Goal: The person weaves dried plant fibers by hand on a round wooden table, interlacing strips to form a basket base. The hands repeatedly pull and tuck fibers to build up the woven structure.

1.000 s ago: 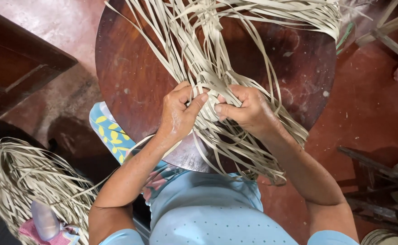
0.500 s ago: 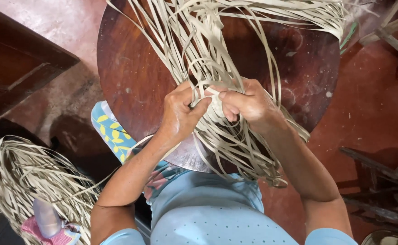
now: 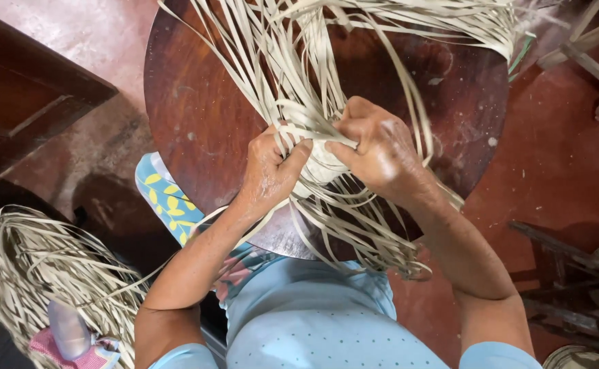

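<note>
Pinching pale straw strips (image 3: 316, 160) between left hand (image 3: 272, 167) and right hand (image 3: 374, 147), a slackened grip risks unravelling the weave.

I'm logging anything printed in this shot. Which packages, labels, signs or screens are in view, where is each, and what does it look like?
None in view: only pale strips on the round wooden table, worked by the left hand and right hand, plus a strip bundle on the floor.
</note>
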